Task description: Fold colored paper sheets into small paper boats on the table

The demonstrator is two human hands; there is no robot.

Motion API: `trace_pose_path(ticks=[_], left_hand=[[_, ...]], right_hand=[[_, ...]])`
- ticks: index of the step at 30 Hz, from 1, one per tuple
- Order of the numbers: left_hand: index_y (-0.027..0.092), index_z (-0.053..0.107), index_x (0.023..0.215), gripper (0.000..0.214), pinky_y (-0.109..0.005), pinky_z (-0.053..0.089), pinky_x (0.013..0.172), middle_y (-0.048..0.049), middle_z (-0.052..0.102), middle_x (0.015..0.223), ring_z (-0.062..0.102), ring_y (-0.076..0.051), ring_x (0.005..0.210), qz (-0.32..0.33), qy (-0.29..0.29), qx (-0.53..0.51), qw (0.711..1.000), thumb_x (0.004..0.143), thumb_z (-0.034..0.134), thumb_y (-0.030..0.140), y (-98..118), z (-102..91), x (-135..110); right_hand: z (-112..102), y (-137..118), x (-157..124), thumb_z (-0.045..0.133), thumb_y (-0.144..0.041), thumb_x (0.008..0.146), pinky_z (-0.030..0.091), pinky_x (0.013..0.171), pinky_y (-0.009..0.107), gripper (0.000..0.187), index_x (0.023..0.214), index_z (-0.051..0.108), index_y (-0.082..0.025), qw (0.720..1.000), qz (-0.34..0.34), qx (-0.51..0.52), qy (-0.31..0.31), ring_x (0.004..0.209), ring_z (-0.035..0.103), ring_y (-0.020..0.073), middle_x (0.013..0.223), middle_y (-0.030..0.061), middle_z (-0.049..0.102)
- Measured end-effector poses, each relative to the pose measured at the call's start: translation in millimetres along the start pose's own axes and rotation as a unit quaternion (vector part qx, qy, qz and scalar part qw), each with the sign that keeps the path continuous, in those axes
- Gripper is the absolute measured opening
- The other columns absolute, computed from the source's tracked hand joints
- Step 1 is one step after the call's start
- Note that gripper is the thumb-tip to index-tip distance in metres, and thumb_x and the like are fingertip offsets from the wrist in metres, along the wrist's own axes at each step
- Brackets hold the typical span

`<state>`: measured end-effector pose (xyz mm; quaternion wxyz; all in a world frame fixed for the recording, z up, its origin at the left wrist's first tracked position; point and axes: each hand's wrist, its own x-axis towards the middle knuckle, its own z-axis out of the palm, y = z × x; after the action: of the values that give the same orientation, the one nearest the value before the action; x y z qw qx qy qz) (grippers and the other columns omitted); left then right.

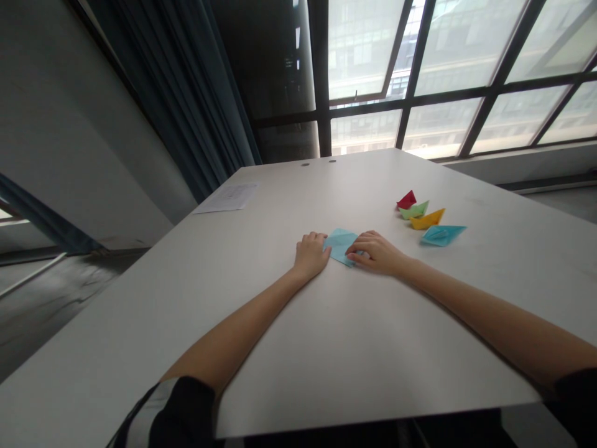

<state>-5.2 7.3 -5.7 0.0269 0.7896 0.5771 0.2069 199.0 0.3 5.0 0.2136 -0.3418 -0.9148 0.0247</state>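
Note:
A folded sheet of light-blue paper (341,239) lies on the white table between my two hands. At its left edge is my left hand (311,255), fingers bent, with the paper's corner between thumb and forefinger. My right hand (377,254) has the opposite corner, thumb and fingers closed on the paper and covering part of it. Both wrists rest low, close to the tabletop. Finer folds under the fingers are hidden.
Right of my hands stand folded paper boats: a blue one (443,234), a yellow one (428,219), a light-green one (413,210) and a red one (407,200). Printed sheets (227,198) lie at the table's left edge. Windows (366,130) and a dark curtain (186,81) are behind the white table (298,367).

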Motion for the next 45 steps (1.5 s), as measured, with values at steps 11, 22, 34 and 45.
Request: trace_pose_path(ticks=[11, 22, 34, 45], left_hand=[[0.023, 0.057, 0.111, 0.032, -0.039, 0.035, 0.086, -0.0090, 0.055, 0.109, 0.045, -0.025, 0.103, -0.005, -0.010, 0.003, 1.000, 0.083, 0.042, 0.028, -10, 0.9, 5], [0.024, 0.060, 0.101, 0.031, -0.037, 0.035, 0.087, -0.0052, 0.056, 0.105, 0.045, -0.023, 0.102, 0.015, 0.035, -0.033, 0.999, 0.074, 0.048, 0.018, -9, -1.4, 3], [0.023, 0.067, 0.094, 0.029, -0.034, 0.037, 0.082, -0.0042, 0.061, 0.094, 0.050, -0.020, 0.092, 0.093, 0.001, 0.019, 0.995, 0.077, 0.045, 0.015, -3, -3.9, 0], [0.023, 0.066, 0.097, 0.038, -0.035, 0.036, 0.082, -0.0073, 0.060, 0.094, 0.051, -0.023, 0.093, 0.086, -0.006, 0.088, 0.992, 0.079, 0.048, 0.051, 6, -9.7, -5]], right_hand=[[17, 31, -4, 0.047, -0.051, 0.080, 0.037, 0.085, 0.043, 0.047, 0.116, 0.055, -0.021, 0.977, 0.208, -0.051, 0.020, 0.106, 0.047, 0.0303, 0.114, 0.0106, 0.058], [18, 32, -4, 0.057, -0.042, 0.073, 0.039, 0.081, 0.039, 0.027, 0.090, 0.059, -0.021, 0.975, 0.212, 0.008, 0.060, 0.096, 0.051, 0.0254, 0.098, 0.0075, 0.061], [8, 15, -5, 0.047, -0.055, 0.078, 0.034, 0.086, 0.040, 0.039, 0.094, 0.062, -0.022, 0.991, 0.123, -0.031, 0.038, 0.099, 0.049, 0.0256, 0.102, 0.0080, 0.060], [14, -1, 4, 0.049, -0.050, 0.080, 0.035, 0.082, 0.037, 0.037, 0.103, 0.063, -0.024, 0.993, 0.113, -0.032, 0.017, 0.096, 0.050, 0.0240, 0.101, 0.0072, 0.061]])
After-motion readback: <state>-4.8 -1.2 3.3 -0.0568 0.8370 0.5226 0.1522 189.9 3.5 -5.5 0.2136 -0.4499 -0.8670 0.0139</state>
